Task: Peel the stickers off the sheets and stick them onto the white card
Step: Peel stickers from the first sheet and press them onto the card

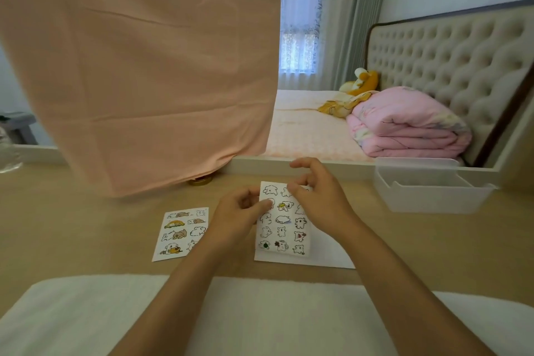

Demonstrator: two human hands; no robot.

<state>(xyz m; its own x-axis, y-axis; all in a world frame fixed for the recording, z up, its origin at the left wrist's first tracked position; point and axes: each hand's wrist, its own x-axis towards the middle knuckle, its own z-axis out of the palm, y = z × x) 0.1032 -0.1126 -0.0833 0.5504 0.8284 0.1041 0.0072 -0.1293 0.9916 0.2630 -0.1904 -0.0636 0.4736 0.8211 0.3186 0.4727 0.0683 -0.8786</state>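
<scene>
From the head view, both my hands are out over the wooden table (86,225), working on one sticker sheet (284,225) printed with small outlined animal figures in rows. My left hand (237,217) grips this sticker sheet by its left edge, thumb pressed on the printed face and the other fingers curled behind it. My right hand (320,196) is at the sheet's upper right part, thumb and bent fingers closed narrowly together on it, with the index finger lifted clear above. Whether they pinch a sticker or the sheet's own edge I cannot tell.

The sticker sheet is tilted up towards me, and its lower end is over the white card (326,254), which lies flat on the table just under my hands. I see only the card's bare lower and right margin.

A second sheet (182,233), with brown and yellow animal stickers, lies flat on the table to the left, near my left wrist and apart from the card.

A white cloth (86,312) covers the near edge of the table under my forearms. A peach cloth (138,66) hangs down over the table's far left. A clear plastic box (427,191) stands at the far right. Behind the table is a bed with a folded pink quilt (404,124), a plush toy (361,81) and a tufted headboard (448,66).
</scene>
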